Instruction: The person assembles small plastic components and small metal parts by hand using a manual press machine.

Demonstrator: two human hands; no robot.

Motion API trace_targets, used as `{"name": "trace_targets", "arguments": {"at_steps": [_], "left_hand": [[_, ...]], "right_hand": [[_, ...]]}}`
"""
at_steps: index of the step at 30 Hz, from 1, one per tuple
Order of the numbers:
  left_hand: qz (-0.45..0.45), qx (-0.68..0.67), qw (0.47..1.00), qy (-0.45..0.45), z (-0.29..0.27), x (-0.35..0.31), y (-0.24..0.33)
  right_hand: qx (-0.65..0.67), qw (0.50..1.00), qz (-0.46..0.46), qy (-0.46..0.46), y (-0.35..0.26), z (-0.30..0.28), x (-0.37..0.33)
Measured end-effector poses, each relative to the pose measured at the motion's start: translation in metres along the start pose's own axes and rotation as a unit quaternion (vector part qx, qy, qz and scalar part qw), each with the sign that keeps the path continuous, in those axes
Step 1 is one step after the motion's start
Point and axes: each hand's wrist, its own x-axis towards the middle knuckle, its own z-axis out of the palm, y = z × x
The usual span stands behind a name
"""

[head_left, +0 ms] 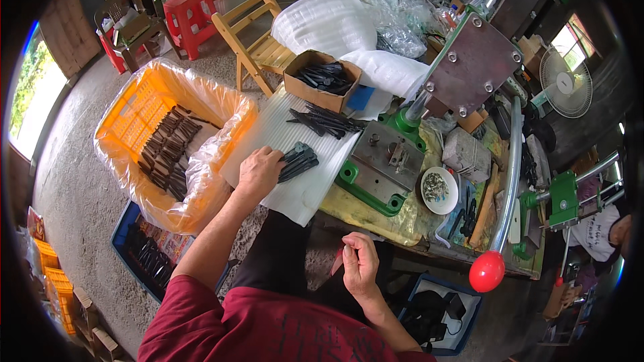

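My left hand (260,173) lies at the left end of a small stack of slim black pieces (299,163), its fingers curled against them. These pieces rest on a white ribbed foam sheet (275,135). Farther back on the sheet is a looser heap of longer black pieces (325,121). Above my lap, my right hand (361,265) is closed, with thumb and fingers drawn together. What it holds, if anything, is hidden. A green-based press (386,159) with a metal block stands to the right of the sheet.
Left of the sheet is a plastic-lined orange crate (137,121) with rows of brown pieces. A cardboard box (312,97) of black pieces stands behind. The press lever's red knob (486,271) juts out at right, near a white bowl (439,190) of small metal parts. Blue trays sit below.
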Motion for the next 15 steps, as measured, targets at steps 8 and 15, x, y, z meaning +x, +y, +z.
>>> {"name": "trace_targets", "arguments": {"at_steps": [8,15], "left_hand": [[0.022,0.032,0.999,-0.003,0.006,0.010,0.004],[0.045,-0.004,0.999,-0.027,0.003,0.021,0.002]], "right_hand": [[-0.002,1.000,0.004,-0.004,0.005,0.002,0.003],[-0.007,1.000,-0.006,0.004,0.011,0.000,0.002]]}}
